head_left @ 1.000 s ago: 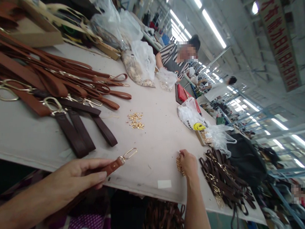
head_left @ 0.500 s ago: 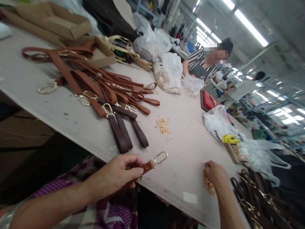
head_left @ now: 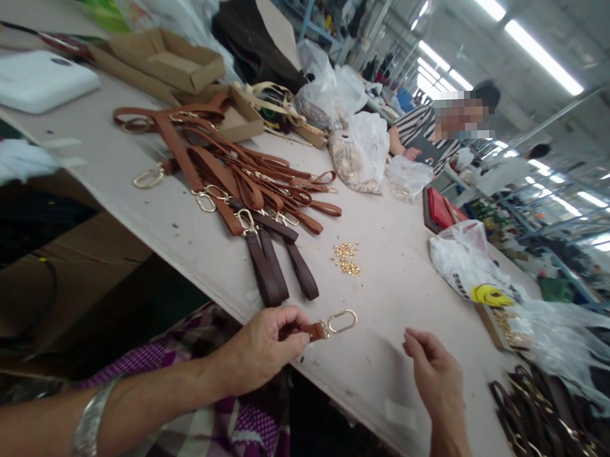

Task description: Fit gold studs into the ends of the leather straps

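My left hand (head_left: 269,346) is closed around a brown leather strap (head_left: 316,331) at the table's front edge. From the strap's end a gold oval clasp (head_left: 343,320) sticks out to the right. My right hand (head_left: 437,374) hovers over the table to the right of the clasp, thumb and fingers pinched together. Whatever it pinches is too small or hidden to name. Between and beyond my hands lies a loose pile of small gold metal pieces (head_left: 347,260). Dark brown strap loops (head_left: 269,273) lie just beyond my left hand.
Tan leather straps (head_left: 223,171) with gold clasps spread across the left. Behind them are cardboard boxes (head_left: 179,63) and plastic bags (head_left: 359,150). At right stand a smiley-face bag (head_left: 473,262), a small box of gold parts (head_left: 503,325) and dark straps (head_left: 541,413). A person works across the table.
My right hand has lifted off a second heap of small gold pieces and moved toward the clasp; that heap no longer shows. My left hand keeps the strap, now tilted flatter. The view has shifted left.
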{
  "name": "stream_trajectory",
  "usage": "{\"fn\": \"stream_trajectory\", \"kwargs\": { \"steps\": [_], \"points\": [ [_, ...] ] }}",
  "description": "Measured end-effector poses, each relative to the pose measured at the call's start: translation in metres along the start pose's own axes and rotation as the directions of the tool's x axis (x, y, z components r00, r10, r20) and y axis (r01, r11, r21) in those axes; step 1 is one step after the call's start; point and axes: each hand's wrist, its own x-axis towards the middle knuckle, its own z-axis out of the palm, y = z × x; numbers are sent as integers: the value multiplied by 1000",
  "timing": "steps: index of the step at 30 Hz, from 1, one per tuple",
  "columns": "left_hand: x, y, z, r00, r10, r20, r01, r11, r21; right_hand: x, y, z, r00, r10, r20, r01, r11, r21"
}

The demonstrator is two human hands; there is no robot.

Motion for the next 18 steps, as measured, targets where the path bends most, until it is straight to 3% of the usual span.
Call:
{"fn": "stream_trajectory", "kwargs": {
  "steps": [1,3,8,12,18],
  "points": [
    [0,-1,1,999,30,-20,-30,999,33,-16,-19,10,999,-32,-15,34,976,215],
    [0,-2,3,991,111,-69,-102,987,124,-49,-57,29,995,-95,-30,98,887,452],
    [0,-7,8,952,279,-126,-231,923,307,-98,-125,68,947,-301,-112,304,730,612],
    [-1,-6,6,942,322,-98,-273,902,335,-103,-140,78,931,-301,-207,364,732,576],
    [-3,-2,3,920,387,-63,-343,871,351,-104,-141,76,948,-230,-219,314,785,534]
  ]
}}
